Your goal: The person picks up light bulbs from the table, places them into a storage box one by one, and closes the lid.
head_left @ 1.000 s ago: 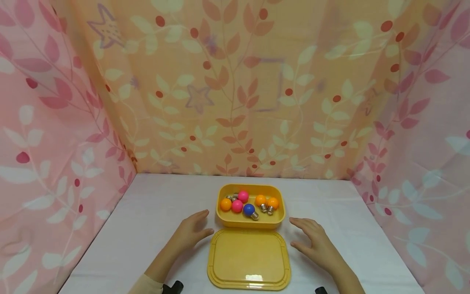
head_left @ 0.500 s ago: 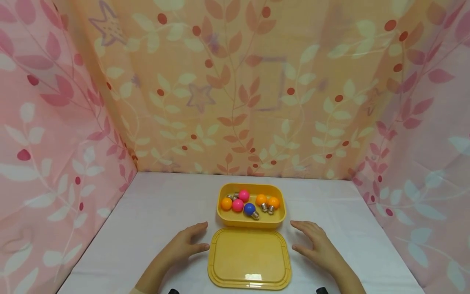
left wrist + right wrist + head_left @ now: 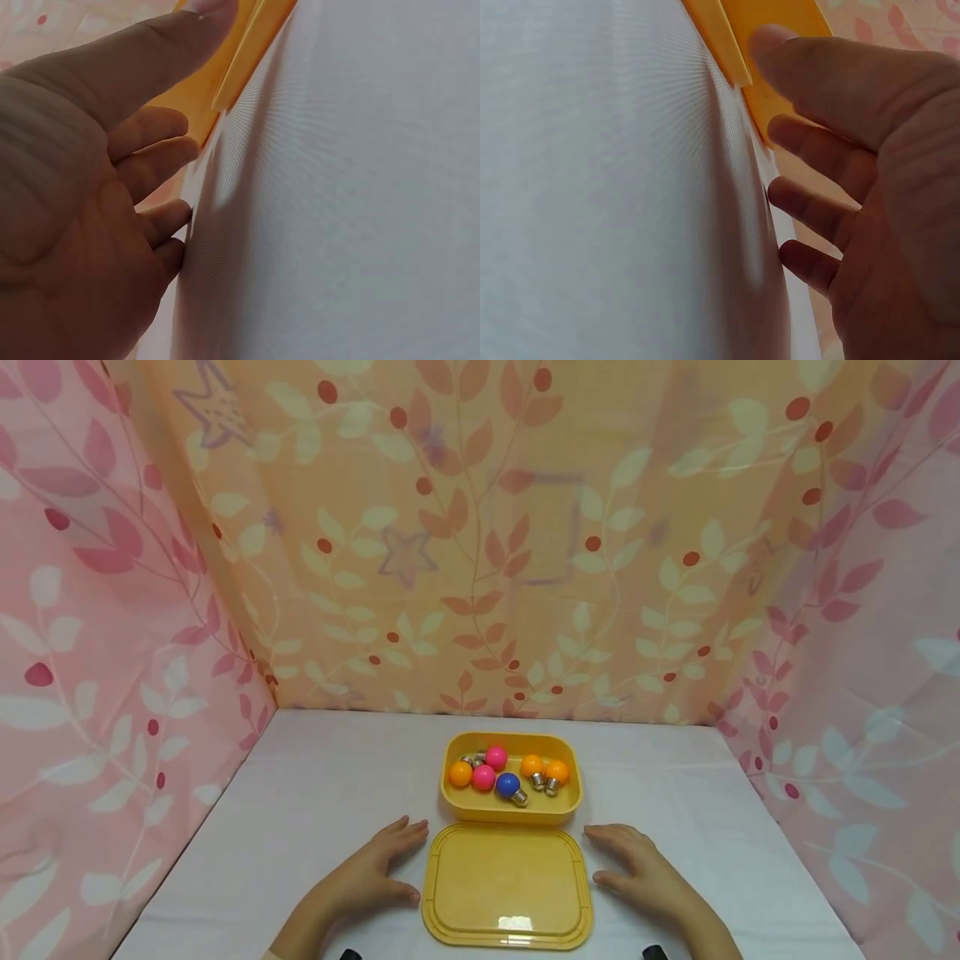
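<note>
A yellow lid (image 3: 507, 885) lies flat on the white table, right in front of a yellow box (image 3: 512, 817). Inside the box are several small light bulbs: orange ones such as this orange bulb (image 3: 461, 774), two pink, among them a pink bulb (image 3: 483, 777), and one blue bulb (image 3: 507, 785). My left hand (image 3: 366, 870) is at the lid's left side, thumb and fingers spread, with nothing in it. On the lid's other side my right hand (image 3: 643, 870) is likewise spread and holds nothing. Both wrist views show relaxed fingers near the tabletop.
White cloth covers the table (image 3: 337, 760). Behind it hangs an orange leaf-patterned curtain (image 3: 480, 543), and pink patterned curtains (image 3: 97, 652) close off the left and right sides. A black wrist mount (image 3: 655, 952) shows at the bottom edge.
My left hand has moved back toward me, from beside the box to beside the lid. My right hand has shifted slightly nearer too. Box, bulbs and lid have stayed put.
</note>
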Available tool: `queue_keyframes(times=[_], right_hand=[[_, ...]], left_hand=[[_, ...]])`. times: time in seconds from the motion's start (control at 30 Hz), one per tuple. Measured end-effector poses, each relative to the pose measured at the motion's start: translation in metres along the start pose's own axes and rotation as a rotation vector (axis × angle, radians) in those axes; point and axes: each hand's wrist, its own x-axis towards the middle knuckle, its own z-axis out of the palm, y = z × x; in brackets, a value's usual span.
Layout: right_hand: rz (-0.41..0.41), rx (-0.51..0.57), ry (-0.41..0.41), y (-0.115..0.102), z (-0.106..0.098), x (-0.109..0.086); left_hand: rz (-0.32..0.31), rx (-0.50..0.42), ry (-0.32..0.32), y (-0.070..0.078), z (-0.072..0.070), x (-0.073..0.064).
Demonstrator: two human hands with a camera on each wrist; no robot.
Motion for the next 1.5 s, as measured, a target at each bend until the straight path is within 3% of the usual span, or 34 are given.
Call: queue_keyframes(times=[0.2, 0.47, 0.6, 0.83, 1.2, 1.5], right_hand=[[-0.032, -0.008, -0.009, 0.003, 0.003, -0.002], [0.099, 0.049, -0.144, 0.000, -0.001, -0.003], [0.105, 0.061, -0.177, -0.001, -0.001, -0.003], [0.050, 0.058, -0.161, -0.002, 0.001, -0.001], [0.000, 0.035, -0.138, 0.000, 0.006, -0.003], [0.122, 0.097, -0.172, 0.002, 0.003, -0.003]], left_hand=[[0.022, 0.030, -0.006, -0.003, 0.005, 0.002], [0.030, 0.049, -0.027, 0.001, 0.008, 0.003], [0.007, 0.055, -0.043, 0.001, 0.010, 0.004], [-0.006, 0.057, -0.056, -0.002, 0.012, 0.005], [0.051, 0.069, -0.053, -0.002, 0.014, 0.003], [0.123, 0.065, -0.005, -0.002, 0.009, 0.003]])
